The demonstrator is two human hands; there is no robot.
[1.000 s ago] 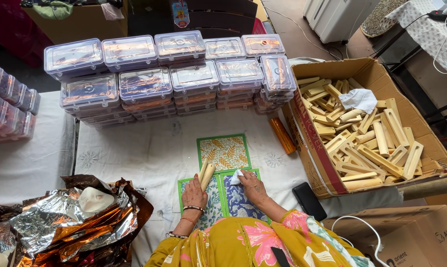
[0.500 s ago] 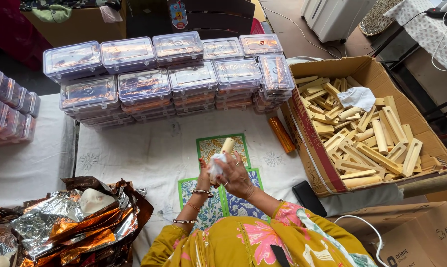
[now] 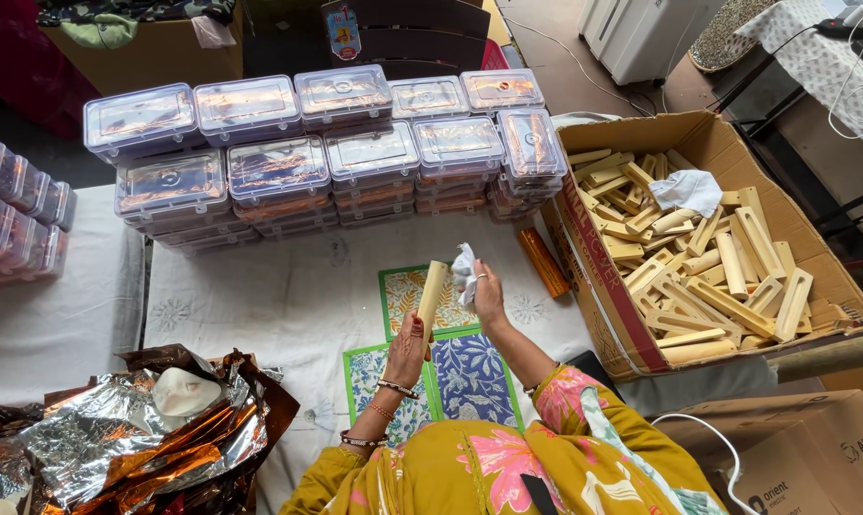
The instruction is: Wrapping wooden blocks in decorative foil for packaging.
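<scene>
Standing nearly upright above the patterned mats (image 3: 451, 381), a pale wooden piece (image 3: 432, 294) is clamped at its lower end by the left hand (image 3: 408, 348); it looks light, stiff and smooth, best gripped low. The right hand (image 3: 489, 294) pinches a soft white cloth (image 3: 464, 273) beside it. Similar pieces fill the cardboard box (image 3: 641, 353) at right.

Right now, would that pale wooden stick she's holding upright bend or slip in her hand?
The pale wooden stick probably stays stiff: it stands straight from the left hand. It seems light, held by one end. The right hand holds a limp white cloth beside it.
</scene>
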